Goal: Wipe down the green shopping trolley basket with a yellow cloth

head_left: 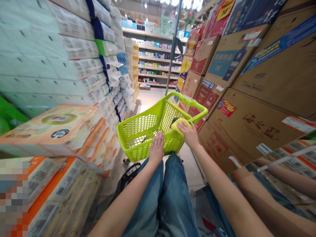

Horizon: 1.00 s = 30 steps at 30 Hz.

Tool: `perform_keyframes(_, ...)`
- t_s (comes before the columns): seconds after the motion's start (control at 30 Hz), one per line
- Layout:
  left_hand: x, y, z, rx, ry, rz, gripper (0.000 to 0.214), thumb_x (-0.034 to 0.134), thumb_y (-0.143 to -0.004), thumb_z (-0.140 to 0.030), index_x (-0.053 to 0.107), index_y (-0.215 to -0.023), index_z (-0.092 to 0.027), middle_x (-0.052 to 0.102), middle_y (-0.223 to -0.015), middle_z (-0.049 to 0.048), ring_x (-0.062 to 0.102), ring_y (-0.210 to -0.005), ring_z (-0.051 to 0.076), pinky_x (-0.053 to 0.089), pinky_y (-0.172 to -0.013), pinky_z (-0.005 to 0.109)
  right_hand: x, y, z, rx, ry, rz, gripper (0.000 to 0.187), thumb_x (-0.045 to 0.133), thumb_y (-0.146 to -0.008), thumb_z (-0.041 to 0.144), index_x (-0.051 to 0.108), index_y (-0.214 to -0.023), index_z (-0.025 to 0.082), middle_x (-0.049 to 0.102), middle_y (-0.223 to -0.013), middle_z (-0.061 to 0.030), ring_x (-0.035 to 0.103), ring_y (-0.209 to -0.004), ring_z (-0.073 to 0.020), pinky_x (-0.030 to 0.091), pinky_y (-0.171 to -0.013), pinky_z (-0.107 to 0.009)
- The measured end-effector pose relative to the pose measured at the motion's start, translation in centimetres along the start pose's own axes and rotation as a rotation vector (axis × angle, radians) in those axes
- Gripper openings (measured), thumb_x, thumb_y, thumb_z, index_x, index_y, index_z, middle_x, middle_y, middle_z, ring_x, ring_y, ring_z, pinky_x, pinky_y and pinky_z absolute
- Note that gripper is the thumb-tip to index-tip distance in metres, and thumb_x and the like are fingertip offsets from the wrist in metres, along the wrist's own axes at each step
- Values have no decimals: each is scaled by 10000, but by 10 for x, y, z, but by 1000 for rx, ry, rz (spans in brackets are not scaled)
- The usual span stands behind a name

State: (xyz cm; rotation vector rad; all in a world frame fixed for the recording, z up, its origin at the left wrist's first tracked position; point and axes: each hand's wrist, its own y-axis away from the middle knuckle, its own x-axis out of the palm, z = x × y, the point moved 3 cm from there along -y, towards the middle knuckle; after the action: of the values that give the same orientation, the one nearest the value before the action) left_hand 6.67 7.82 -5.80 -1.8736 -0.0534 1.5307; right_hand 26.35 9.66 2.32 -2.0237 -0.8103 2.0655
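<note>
Green basket [138, 149] ahead, left hand [157, 147] flat and unclenched at near rim, right hand [189, 132] around yellow cloth [181, 123].

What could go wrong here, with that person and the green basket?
The left hand seems to lie flat on the near side of the green basket rather than grip it, so the basket might shift under a firm push. The yellow cloth under the right hand could snag in the holes. An elbow might bump the stacked packs close by.
</note>
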Motion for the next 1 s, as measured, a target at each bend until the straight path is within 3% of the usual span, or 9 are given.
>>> perform_keyframes(0.1, -2, 0, -1, 1, 9, 3, 885, 489, -759, -99, 84, -1544, -36, 114, -1634, 124, 58, -1515, 238, 182, -1233, 406, -18, -7, -61, 220, 71, -91, 600, 388, -859, 40, 475, -1414, 251, 496, -1476, -30, 373, -1417, -211, 141, -1175, -554)
perform_keyframes(0.17, -2, 0, -1, -6, 10, -3, 891, 488, -755, -94, 79, -1545, -41, 94, -1636, 118, 46, -1515, 236, 183, -1233, 408, -19, -7, -70, 315, 98, -125, 608, 387, -861, 56, 436, -1443, 222, 455, -1505, -55, 352, -1428, -230, 156, -1166, -563)
perform_keyframes(0.27, -1, 0, -1, 1, 2, -11, 886, 481, -759, -87, 75, -1545, -38, 67, -1637, 114, 28, -1515, 234, 181, -1234, 408, -4, -2, -32, 352, 99, -148, 633, 384, -851, 52, 407, -1463, 212, 425, -1524, -67, 335, -1436, -239, 175, -1163, -544)
perform_keyframes(0.4, 2, -1, 0, 15, -24, -24, 834, 447, -789, -77, 93, -1542, -31, 77, -1634, 119, 29, -1514, 224, 186, -1232, 404, 19, 8, 49, 97, 10, -58, 636, 381, -849, 26, 421, -1453, 225, 459, -1502, -59, 359, -1427, -218, 205, -1161, -504)
perform_keyframes(0.5, 2, 0, 1, 17, -36, -30, 812, 427, -801, -69, 97, -1543, -35, 79, -1634, 111, 31, -1514, 214, 185, -1232, 397, 21, 10, 67, -47, 2, 20, 590, 395, -886, 51, 437, -1438, 253, 470, -1497, -25, 364, -1425, -177, 250, -1152, -453)
perform_keyframes(0.6, 1, 0, 1, 24, -28, -21, 833, 446, -790, -77, 90, -1542, -29, 58, -1635, 115, 20, -1513, 225, 181, -1233, 398, 8, 2, 29, 6, 53, 27, 527, 370, -934, 93, 469, -1415, 283, 493, -1479, -6, 371, -1419, -176, 255, -1149, -457)
perform_keyframes(0.8, -2, 0, 0, 27, -8, -7, 885, 475, -759, -83, 70, -1545, -37, 39, -1635, 117, 9, -1513, 228, 172, -1234, 404, -17, -17, -66, 393, 151, -74, 537, 283, -953, 106, 422, -1454, 239, 425, -1526, -45, 314, -1449, -233, 199, -1147, -559)
perform_keyframes(0.87, -2, 0, 0, 21, -8, -13, 886, 478, -760, -82, 68, -1544, -36, 39, -1634, 120, 6, -1513, 230, 174, -1234, 408, -10, -16, -54, 424, 167, -83, 554, 313, -937, 102, 397, -1470, 232, 396, -1543, -48, 294, -1459, -224, 190, -1158, -539)
perform_keyframes(1.0, 1, 0, 0, 25, -13, -23, 851, 465, -782, -79, 86, -1542, -28, 58, -1634, 125, 14, -1513, 237, 177, -1234, 406, 19, -3, 28, 230, 96, -75, 568, 339, -921, 88, 403, -1471, 219, 422, -1524, -82, 307, -1455, -237, 170, -1168, -536)
